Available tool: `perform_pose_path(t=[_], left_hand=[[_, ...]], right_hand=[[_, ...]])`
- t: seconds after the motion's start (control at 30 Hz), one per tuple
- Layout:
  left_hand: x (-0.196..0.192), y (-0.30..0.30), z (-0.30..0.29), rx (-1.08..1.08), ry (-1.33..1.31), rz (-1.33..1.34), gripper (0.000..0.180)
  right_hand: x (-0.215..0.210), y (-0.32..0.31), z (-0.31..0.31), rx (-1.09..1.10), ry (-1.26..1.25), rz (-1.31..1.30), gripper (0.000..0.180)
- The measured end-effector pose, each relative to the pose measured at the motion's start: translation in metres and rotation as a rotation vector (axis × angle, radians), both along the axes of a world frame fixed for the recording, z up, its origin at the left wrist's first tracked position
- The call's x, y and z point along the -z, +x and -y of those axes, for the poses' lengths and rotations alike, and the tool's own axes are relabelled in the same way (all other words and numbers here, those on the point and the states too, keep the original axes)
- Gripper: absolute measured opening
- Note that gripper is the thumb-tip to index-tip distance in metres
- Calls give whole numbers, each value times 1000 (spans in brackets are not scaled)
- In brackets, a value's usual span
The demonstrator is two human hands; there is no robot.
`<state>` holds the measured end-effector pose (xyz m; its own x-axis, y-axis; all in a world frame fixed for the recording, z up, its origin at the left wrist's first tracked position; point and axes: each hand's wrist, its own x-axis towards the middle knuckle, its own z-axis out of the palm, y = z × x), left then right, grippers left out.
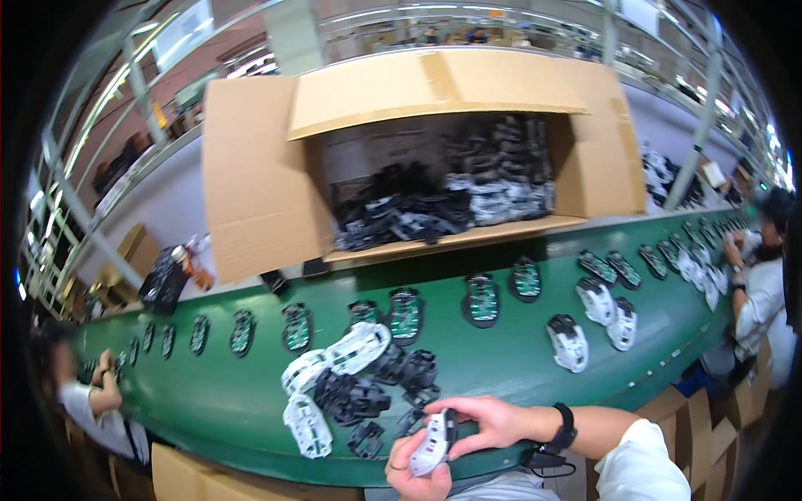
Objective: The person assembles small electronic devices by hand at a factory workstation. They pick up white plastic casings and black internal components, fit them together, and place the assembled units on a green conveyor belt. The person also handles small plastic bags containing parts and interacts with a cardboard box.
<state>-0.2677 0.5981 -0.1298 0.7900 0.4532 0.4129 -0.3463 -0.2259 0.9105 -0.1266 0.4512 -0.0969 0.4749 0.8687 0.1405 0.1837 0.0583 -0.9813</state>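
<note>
Near the front edge of the green table, both my hands hold a white and black computer mouse shell (431,449). My left hand (403,474) is closed around its lower end. From the right, my right hand (493,424) grips the black upper side between thumb and fingers. Just beyond my left hand lies a pile of black plastic parts (351,396). White mouse shells (307,426) lie along the left and far sides of that pile. Farther right sit several assembled white and black shells (569,343).
A large open cardboard box (251,179) at the back holds black and white parts. Mouse bases with green circuit boards (482,301) line the green table (200,392). One person (100,401) works at far left, another (760,275) at far right. Cardboard (217,483) stands below the front edge.
</note>
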Motion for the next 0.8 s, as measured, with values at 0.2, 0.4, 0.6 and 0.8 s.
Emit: perform_pose_path(t=[0.2,0.4,0.6,0.8], left_hand=[[-1,4,-1,8,67,53,44],[-27,2,-13,-116,436,4,33],[-43,7,-16,-86,441,116,35],[-31,11,-11,-87,134,121,27]], right_hand=[[0,-1,4,44,-90,122,65],[-9,-5,0,121,107,586,60],[-13,-12,6,119,163,662,47],[-5,-16,7,78,83,440,41]])
